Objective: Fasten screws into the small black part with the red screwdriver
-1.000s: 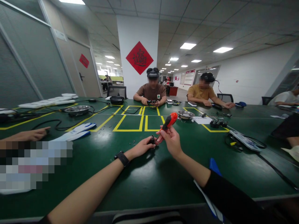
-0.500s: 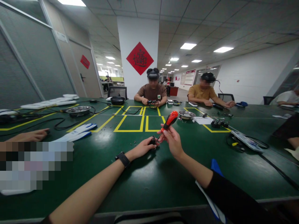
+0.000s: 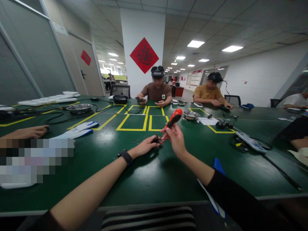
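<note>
My right hand (image 3: 176, 138) is closed around a screwdriver (image 3: 175, 118) with a red and black handle, which tilts up and to the right. The screwdriver's shaft slants down to a small dark cylindrical part (image 3: 156, 138) with a shiny metal top. Gripping that part at the table is my left hand (image 3: 146, 146), with a black watch on the wrist. My fingers hide much of the part and the screwdriver's tip. Several tiny loose pieces (image 3: 136, 141) lie on the green table just left of the part.
Blue-and-white gloves (image 3: 83, 130) lie left; another glove (image 3: 218, 166) is under my right forearm. A metal bowl (image 3: 191, 115), dark parts (image 3: 226, 124) and a power strip (image 3: 250, 141) stand right. Co-workers sit opposite, and a co-worker's hand (image 3: 36, 131) rests at left.
The view has tipped slightly downward. My hands keep their hold on the part and the screwdriver, in nearly the same pose. The person opposite has spread their hands apart.
</note>
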Tool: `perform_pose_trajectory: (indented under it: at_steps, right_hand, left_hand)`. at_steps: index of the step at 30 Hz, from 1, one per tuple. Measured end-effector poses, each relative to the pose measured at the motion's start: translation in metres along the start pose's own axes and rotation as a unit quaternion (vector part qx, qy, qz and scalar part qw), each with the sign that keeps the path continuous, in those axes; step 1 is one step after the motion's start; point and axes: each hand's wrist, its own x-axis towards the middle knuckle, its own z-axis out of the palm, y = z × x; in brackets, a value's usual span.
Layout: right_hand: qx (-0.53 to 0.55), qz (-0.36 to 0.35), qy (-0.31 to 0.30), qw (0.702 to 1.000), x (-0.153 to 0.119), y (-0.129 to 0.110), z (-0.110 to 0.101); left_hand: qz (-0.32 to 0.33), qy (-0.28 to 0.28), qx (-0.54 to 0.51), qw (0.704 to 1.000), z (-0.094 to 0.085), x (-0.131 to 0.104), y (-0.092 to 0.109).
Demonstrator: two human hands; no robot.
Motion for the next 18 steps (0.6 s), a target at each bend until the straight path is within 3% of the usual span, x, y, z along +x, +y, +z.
perform_pose_trajectory:
  at_steps: [18]
  right_hand:
    - [-0.041, -0.017, 0.035, 0.998, -0.0013, -0.0032, 0.0048]
  left_hand:
    - [0.012, 0.003, 0.017, 1.0, -0.0025, 0.0019, 0.0009]
